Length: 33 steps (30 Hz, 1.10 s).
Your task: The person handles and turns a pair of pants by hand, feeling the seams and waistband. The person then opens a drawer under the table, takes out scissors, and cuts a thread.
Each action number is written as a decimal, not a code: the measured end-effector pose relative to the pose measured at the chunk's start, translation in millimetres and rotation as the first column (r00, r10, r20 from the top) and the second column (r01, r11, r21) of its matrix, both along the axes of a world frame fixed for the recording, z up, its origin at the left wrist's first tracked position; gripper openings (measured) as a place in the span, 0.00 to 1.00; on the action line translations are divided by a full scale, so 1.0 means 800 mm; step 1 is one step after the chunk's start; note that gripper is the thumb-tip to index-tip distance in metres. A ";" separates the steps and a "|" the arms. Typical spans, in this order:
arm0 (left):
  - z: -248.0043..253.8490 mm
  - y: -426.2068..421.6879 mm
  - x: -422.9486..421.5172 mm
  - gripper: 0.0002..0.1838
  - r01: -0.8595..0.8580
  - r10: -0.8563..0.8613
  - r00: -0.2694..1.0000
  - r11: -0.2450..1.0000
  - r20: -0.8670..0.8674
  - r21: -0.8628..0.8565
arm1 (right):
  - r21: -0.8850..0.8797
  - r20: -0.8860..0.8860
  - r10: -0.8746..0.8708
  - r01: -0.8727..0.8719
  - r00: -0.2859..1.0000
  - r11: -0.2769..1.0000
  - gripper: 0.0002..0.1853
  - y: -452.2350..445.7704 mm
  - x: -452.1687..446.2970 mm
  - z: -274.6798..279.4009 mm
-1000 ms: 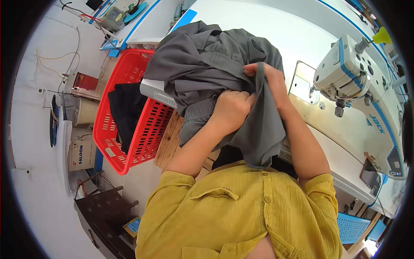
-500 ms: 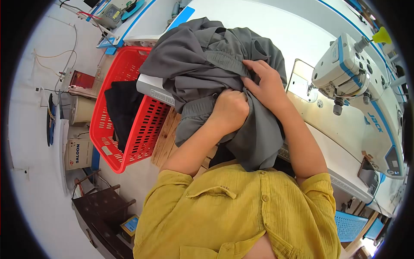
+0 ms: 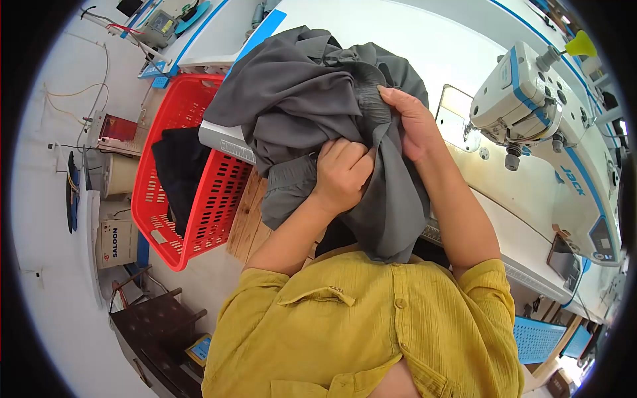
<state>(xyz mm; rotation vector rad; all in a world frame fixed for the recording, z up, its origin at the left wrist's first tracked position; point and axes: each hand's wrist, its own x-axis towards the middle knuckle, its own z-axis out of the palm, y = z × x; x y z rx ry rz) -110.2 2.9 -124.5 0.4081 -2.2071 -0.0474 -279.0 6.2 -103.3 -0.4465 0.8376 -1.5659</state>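
Left hand [image 3: 342, 174] clenched on grey cloth [image 3: 298, 93], right hand [image 3: 413, 123] pinching its gathered band, I see fingertips partly buried in folds, lower edge perhaps on the lap.

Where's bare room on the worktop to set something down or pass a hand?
Far worktop: bare between the gray garment and sewing machine. Another bare patch lies between the right forearm and the machine's arm. Crowded: the near-left side, with bunched garment, both hands in it, and the red basket holding black cloth alongside.
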 end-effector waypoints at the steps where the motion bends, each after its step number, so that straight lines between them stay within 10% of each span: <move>1: 0.000 0.000 0.000 0.09 -0.001 0.001 1.000 1.000 -0.008 0.001 | -0.002 0.022 0.013 -0.013 1.000 1.000 0.09 0.000 0.000 0.000; 33: 0.002 0.000 -0.001 0.11 0.023 -0.023 1.000 0.998 -0.011 0.060 | -0.075 0.091 0.071 -0.064 0.993 0.995 0.13 0.003 -0.004 0.004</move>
